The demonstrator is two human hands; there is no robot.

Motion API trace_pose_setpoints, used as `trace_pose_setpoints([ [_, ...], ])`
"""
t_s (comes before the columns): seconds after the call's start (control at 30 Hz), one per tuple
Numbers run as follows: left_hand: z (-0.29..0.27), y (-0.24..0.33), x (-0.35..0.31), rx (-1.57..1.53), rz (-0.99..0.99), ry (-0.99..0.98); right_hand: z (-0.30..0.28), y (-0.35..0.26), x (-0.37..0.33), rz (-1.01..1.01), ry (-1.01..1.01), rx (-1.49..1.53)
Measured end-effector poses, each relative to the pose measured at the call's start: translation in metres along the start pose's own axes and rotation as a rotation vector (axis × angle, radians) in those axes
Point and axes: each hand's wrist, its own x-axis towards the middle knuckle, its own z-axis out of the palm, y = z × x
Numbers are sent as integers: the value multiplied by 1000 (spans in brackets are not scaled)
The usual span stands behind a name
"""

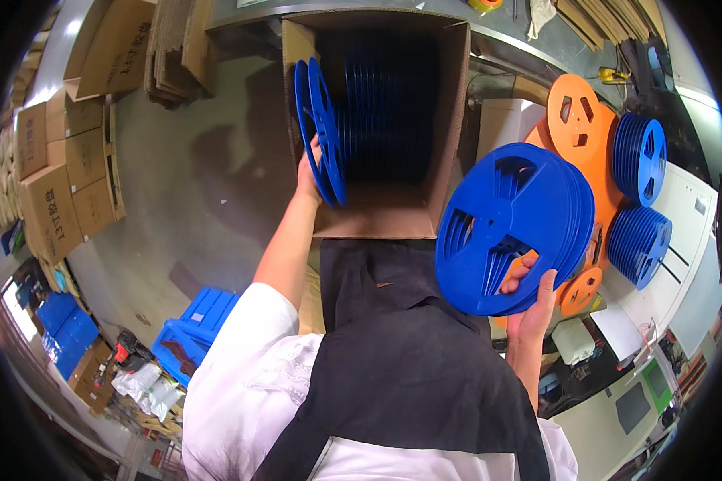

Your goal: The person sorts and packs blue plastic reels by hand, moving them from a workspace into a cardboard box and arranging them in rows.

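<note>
My left hand (309, 170) grips a blue plastic reel (326, 120), its fingers partly hidden between the two round flanges. That reel stands on edge at the left wall of an open cardboard box (377, 212). Inside the box, rows of blue reels (369, 136) stand on edge in deep shadow. On the right, my right hand (529, 309) holds a thick stack of blue reels (501, 228) by its lower edge. The thumb lies outside, and some fingers reach through a cut-out in the front flange. The stack is tilted, with its face toward me.
Right of the box is orange equipment with a large orange disc (573, 116) and a small one (581, 292). Two more blue reel stacks (650, 160) (646, 247) sit beside it. Cardboard cartons (52, 212) and a blue crate (204, 321) stand at the left.
</note>
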Motion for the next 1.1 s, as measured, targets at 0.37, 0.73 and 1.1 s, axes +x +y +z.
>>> trace_pose_setpoints([
  [0.37,12,2,84,131,-50,-80,3,9,-7,26,141,-177],
  [0.73,-56,-34,59,308,-156,342,-26,-1,-2,-151,80,53],
  [1.1,-34,-12,-95,393,-80,117,-38,-16,3,-60,-470,755],
])
